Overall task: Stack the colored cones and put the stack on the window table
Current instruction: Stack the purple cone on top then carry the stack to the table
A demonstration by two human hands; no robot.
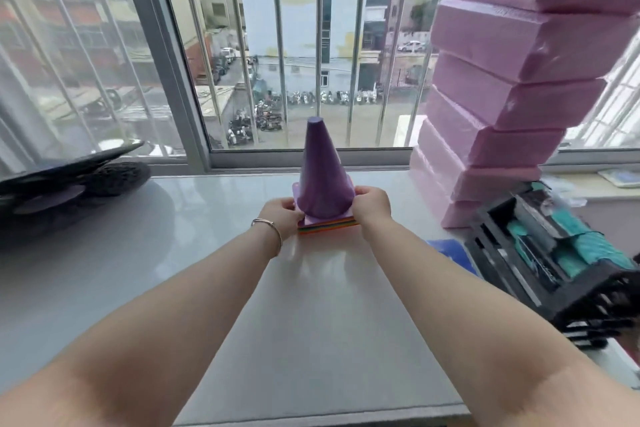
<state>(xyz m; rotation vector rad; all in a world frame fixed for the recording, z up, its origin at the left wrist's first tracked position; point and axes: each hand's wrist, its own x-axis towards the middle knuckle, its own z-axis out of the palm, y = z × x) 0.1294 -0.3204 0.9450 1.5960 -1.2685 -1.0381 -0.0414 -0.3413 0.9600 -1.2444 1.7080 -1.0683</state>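
Note:
A stack of cones [323, 170] stands upright on the pale grey window table [214, 253], close to the window. The top cone is purple; under its square base show the thin edges of several other bases in orange, green and red. My left hand [282, 217], with a thin bracelet on the wrist, grips the left side of the stacked bases. My right hand [372, 204] grips the right side. Both arms reach straight forward over the table.
A leaning pile of pink wrapped blocks [502, 90] rises at the right, just beside the stack. A black crate [554, 253] with teal items sits at the right edge. Dark round objects [69, 180] lie at the left. Barred window glass stands right behind.

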